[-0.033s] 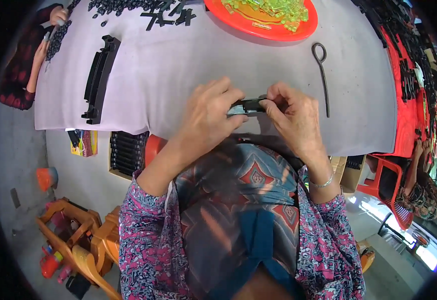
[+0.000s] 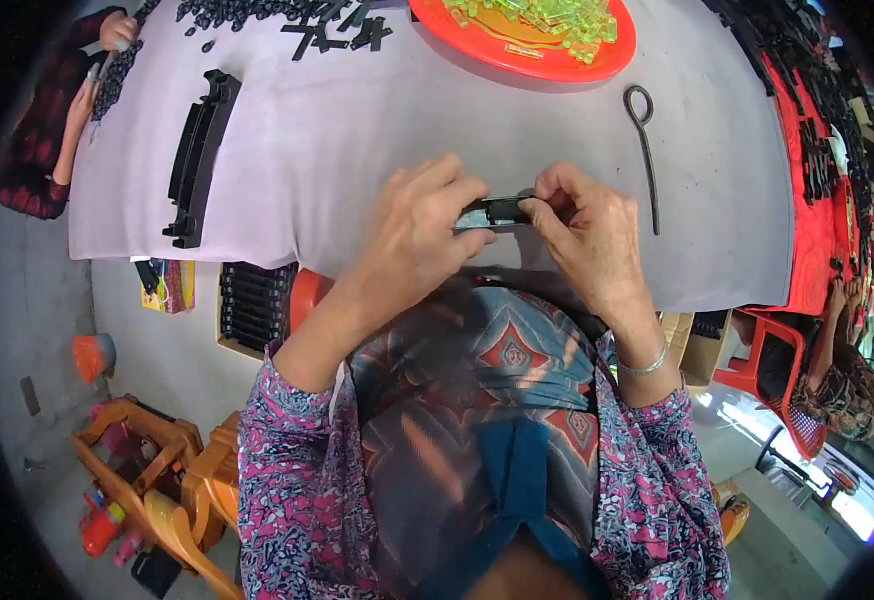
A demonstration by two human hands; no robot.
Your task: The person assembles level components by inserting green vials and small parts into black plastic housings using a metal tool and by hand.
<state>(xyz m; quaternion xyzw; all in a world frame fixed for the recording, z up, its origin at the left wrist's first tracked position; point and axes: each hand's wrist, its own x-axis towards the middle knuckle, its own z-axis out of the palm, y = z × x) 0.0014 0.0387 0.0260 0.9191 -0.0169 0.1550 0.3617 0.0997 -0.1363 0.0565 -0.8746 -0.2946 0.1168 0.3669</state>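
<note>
Over the table's near edge, my left hand (image 2: 420, 220) grips one end of a small, narrow black plastic housing (image 2: 504, 210) between thumb and fingers. A pale, shiny strip shows along it beside my left thumb. My right hand (image 2: 594, 225) pinches the housing's other end, thumb and forefinger pressed on its top. The ends of the housing are hidden by my fingers. A longer black plastic frame (image 2: 202, 160) lies on the cloth to the left. To the right rests a dark metal rod with a looped end (image 2: 645, 150).
A red plate (image 2: 517, 70) of yellow-green clear vials (image 2: 582, 35) stands at the far side. Black strips (image 2: 332, 30) and small black pieces (image 2: 227, 12) lie far left. A co-worker's hands (image 2: 87, 95) work at the left edge. Below the table, a box (image 2: 254, 305) holds black parts.
</note>
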